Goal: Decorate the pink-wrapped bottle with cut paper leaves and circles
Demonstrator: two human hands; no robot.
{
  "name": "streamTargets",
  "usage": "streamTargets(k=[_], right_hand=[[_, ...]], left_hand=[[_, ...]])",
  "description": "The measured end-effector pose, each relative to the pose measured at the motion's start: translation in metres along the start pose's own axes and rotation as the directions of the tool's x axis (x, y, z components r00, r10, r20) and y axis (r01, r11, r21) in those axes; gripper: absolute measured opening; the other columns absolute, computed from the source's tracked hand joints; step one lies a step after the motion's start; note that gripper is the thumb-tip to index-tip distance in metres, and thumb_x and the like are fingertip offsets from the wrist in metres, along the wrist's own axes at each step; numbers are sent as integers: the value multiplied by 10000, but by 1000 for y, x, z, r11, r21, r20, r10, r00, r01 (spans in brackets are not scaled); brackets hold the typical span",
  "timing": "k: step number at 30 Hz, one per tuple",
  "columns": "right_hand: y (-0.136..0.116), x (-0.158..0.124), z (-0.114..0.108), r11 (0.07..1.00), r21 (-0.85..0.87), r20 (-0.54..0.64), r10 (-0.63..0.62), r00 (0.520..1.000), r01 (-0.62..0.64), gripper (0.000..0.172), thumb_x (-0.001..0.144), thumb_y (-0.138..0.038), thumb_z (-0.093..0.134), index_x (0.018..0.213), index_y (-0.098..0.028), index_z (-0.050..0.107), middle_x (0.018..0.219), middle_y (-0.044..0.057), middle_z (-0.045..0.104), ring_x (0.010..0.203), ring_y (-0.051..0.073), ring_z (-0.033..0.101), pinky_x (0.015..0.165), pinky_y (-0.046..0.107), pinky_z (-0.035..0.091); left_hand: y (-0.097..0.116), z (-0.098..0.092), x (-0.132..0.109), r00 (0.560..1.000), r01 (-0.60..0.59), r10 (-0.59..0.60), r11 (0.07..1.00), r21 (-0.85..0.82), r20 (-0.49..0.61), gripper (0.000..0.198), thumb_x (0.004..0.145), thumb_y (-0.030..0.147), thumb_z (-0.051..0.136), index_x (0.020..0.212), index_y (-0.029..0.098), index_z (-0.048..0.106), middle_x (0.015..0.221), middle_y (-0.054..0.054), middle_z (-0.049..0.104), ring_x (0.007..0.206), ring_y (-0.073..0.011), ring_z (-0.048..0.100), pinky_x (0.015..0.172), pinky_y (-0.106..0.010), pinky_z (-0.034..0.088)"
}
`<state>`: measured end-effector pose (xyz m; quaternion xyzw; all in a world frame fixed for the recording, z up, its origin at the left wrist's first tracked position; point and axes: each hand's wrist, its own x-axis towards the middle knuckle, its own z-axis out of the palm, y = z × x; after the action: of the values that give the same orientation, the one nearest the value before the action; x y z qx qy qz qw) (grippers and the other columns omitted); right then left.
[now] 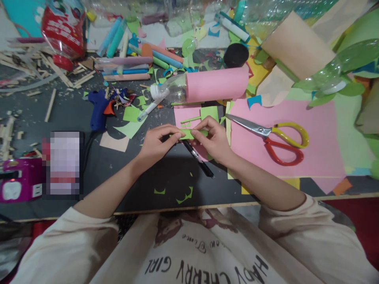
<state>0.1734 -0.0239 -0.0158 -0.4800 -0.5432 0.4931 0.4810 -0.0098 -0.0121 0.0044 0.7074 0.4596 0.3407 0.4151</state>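
Left hand and right hand pinch one green paper strip

Both forearms come in over the front edge of the worktop, elbows spread wide and wrists angled inward, so that the hands meet near the middle of its width, well back from that edge. Each hand is clamped on the strip between thumb and forefinger. The left grips the left end, its other fingers curled under; the right grips farther along, its forefinger arched, with a bit of green showing past the thumb. The hands are near one another yet apart, a short stretch of strip bare between them. Whether the strip touches anything below cannot be told.

Just under it, a black pen slants toward the front edge. Behind the hands lie a thin green stick and a green paper square, and farther toward the back edge a bottle wrapped in pink, its white cap toward the left edge. Right of the right hand, scissors with one yellow and one red handle rest on a pink sheet. Small green offcuts lie near the front edge.
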Motion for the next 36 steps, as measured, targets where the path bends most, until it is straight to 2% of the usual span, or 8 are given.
streamTargets(k=[4,7,11,15,19,23,36], right_hand=[[0,0,0,988,118,50,89,995,-95,415,742,-603,706,762,-247,494,669,-59,565,498,100,573,521,300,562],[0,1,-1,976,162,85,131,988,-143,422,742,-600,708,772,-251,472,644,-69,568,473,100,584,509,294,562],[-1,1,-2,975,165,93,132,987,-146,396,755,-563,716,784,-244,482,662,-63,583,497,103,611,531,290,572],[-3,1,-1,971,189,85,134,987,-148,403,730,-558,739,773,-239,496,646,-64,589,487,104,615,512,279,573],[-7,2,0,957,234,74,158,985,-171,416,698,-546,768,757,-223,512,620,-68,603,472,88,619,494,236,559],[-10,2,0,948,262,67,169,983,-181,409,684,-525,784,745,-213,526,606,-69,616,465,78,621,492,213,553],[-6,2,-1,954,239,93,163,982,-180,393,720,-522,758,767,-209,525,657,-55,628,498,72,626,522,209,553]], left_hand=[[-1,0,1,1000,-25,25,1000,-11,8,241,902,356,577,803,182,712,829,-36,731,707,-127,652,681,-249,526],[-1,0,1,1000,-17,17,999,-30,11,227,904,353,575,845,183,713,832,-32,729,665,-116,643,656,-241,518],[-3,0,0,999,35,-35,999,-24,6,272,899,416,571,890,177,700,829,-30,717,656,-116,639,646,-237,513],[-10,2,-1,999,28,-29,999,-41,-30,303,872,461,595,950,172,648,915,-45,708,703,-121,648,655,-235,522],[-9,3,-1,996,85,-87,990,-113,-15,304,843,432,625,1006,176,619,897,-28,700,692,-115,645,663,-228,521],[-4,2,-1,990,133,-136,983,-124,-19,265,823,391,633,971,171,650,920,-34,707,721,-122,644,682,-234,518],[-2,2,-1,991,123,-129,983,-134,-36,228,806,368,644,925,173,659,878,-29,695,700,-122,624,666,-234,503]])
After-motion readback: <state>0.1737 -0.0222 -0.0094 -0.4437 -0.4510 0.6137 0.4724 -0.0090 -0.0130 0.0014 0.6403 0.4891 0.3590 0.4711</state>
